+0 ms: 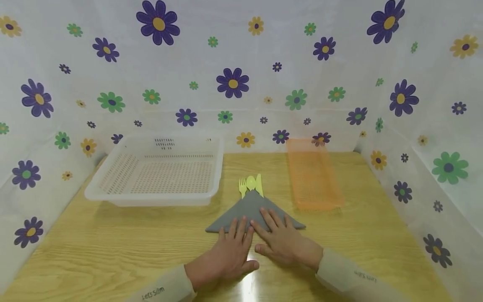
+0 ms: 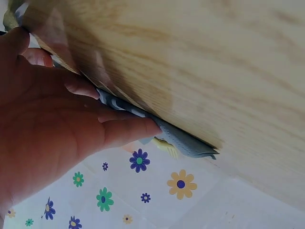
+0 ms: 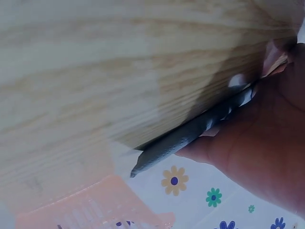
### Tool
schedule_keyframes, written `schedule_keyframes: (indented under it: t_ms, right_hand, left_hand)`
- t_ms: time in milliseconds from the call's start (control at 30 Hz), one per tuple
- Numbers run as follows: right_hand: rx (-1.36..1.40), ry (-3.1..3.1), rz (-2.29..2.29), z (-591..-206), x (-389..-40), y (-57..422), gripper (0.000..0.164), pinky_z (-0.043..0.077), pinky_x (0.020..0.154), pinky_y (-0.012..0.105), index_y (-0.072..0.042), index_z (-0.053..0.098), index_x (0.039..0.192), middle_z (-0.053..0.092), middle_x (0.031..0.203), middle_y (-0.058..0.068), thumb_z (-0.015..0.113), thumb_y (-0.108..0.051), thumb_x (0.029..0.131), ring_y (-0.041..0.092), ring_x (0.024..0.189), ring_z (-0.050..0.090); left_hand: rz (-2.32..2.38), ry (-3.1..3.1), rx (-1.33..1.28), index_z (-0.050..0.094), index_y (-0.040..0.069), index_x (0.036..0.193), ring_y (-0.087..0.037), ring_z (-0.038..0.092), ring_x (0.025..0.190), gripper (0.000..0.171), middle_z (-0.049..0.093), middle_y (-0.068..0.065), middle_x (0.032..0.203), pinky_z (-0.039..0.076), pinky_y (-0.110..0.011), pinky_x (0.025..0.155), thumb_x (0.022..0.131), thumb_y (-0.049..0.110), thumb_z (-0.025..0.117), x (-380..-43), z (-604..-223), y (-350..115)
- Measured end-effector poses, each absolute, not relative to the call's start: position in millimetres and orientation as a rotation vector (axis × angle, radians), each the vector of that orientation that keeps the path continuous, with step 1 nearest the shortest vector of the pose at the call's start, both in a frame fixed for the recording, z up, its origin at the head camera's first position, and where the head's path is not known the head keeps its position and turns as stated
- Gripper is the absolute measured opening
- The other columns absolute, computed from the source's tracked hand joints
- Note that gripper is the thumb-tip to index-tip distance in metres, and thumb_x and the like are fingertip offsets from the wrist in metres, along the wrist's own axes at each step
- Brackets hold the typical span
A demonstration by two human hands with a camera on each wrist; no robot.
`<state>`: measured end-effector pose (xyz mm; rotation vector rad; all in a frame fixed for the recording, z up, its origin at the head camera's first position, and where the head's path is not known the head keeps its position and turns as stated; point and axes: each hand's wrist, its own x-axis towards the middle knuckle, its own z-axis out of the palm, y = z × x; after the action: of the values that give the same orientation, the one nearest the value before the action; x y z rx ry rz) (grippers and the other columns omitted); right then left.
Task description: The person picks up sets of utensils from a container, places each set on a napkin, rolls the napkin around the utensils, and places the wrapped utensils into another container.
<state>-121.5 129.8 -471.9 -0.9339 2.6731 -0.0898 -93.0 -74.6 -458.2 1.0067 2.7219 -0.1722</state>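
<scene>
A grey cloth napkin (image 1: pixel 249 209), folded into a triangle, lies on the wooden table with its point toward the back. From under that point stick out the heads of a yellow fork (image 1: pixel 242 186), a yellow spoon (image 1: pixel 251 183) and a yellow knife (image 1: pixel 259 184); their handles are hidden by the cloth. My left hand (image 1: pixel 230 256) rests its extended fingers on the napkin's front left edge. Fingers spread, my right hand (image 1: pixel 281 239) presses on the right half. In both wrist views the napkin's folded edge (image 2: pixel 186 140) shows beneath the fingers.
A white perforated basket (image 1: pixel 152 196) stands at the back left. At the back right is a smaller orange basket (image 1: pixel 317 205). Flower-printed white sheeting (image 1: pixel 203 58) walls off the back and both sides of the table (image 1: pixel 151 243).
</scene>
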Motion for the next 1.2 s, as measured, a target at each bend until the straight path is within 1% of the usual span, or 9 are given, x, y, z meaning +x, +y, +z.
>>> schedule_keyframes:
  t_ms: [200, 467, 567, 733, 1000, 1200]
  right_hand:
    - [-0.943, 2.682, -0.096, -469, -121, 137, 0.070, 0.015, 0.113, 0.067, -0.018, 0.021, 0.159, 0.003, 0.165, 0.018, 0.031, -0.058, 0.103, 0.038, 0.151, 0.006]
    - [-0.918, 2.708, -0.132, -469, -115, 156, 0.067, 0.017, 0.113, 0.067, -0.016, 0.027, 0.158, 0.012, 0.164, 0.020, 0.034, -0.055, 0.104, 0.039, 0.151, 0.011]
    - [-0.897, 2.702, -0.161, -467, -113, 163, 0.066, 0.016, 0.112, 0.068, -0.015, 0.028, 0.157, 0.012, 0.163, 0.022, 0.035, -0.053, 0.104, 0.039, 0.150, 0.011]
    - [-0.840, 2.687, -0.177, -466, -111, 173, 0.066, 0.016, 0.113, 0.067, -0.015, 0.026, 0.158, 0.010, 0.164, 0.020, 0.035, -0.053, 0.104, 0.039, 0.151, 0.010]
    - [-0.855, 2.681, -0.209, -471, -111, 178, 0.067, 0.017, 0.112, 0.067, -0.013, 0.024, 0.158, 0.009, 0.164, 0.020, 0.035, -0.053, 0.104, 0.040, 0.150, 0.009]
    - [-0.846, 2.690, -0.189, -471, -111, 179, 0.067, 0.017, 0.113, 0.066, -0.016, 0.023, 0.159, 0.008, 0.165, 0.018, 0.034, -0.054, 0.104, 0.038, 0.151, 0.008]
  left_hand:
    - [-0.174, 2.733, 0.990, 0.028, 0.002, 0.155, -0.048, 0.023, 0.145, 0.088, 0.017, -0.029, 0.160, 0.038, -0.064, 0.103, 0.097, 0.068, 0.034, -94, -459, -75]
    - [-0.137, 2.753, 0.976, 0.030, 0.002, 0.154, -0.047, 0.024, 0.145, 0.087, 0.017, -0.028, 0.160, 0.038, -0.064, 0.103, 0.097, 0.067, 0.037, -92, -463, -76]
    - [-0.145, 2.760, 0.973, 0.029, 0.002, 0.155, -0.046, 0.023, 0.145, 0.088, 0.016, -0.027, 0.161, 0.038, -0.063, 0.104, 0.097, 0.068, 0.036, -93, -465, -77]
    - [-0.121, 2.752, 0.972, 0.027, 0.003, 0.155, -0.046, 0.022, 0.146, 0.089, 0.014, -0.027, 0.161, 0.037, -0.063, 0.104, 0.096, 0.069, 0.036, -94, -466, -78]
    - [-0.028, 2.742, 0.974, 0.029, 0.000, 0.154, -0.047, 0.023, 0.145, 0.087, 0.015, -0.028, 0.160, 0.035, -0.065, 0.105, 0.097, 0.066, 0.040, -94, -464, -80]
    - [0.045, 2.725, 0.973, 0.023, 0.002, 0.156, -0.048, 0.015, 0.147, 0.089, 0.008, -0.029, 0.161, 0.029, -0.067, 0.107, 0.097, 0.068, 0.037, -99, -476, -85]
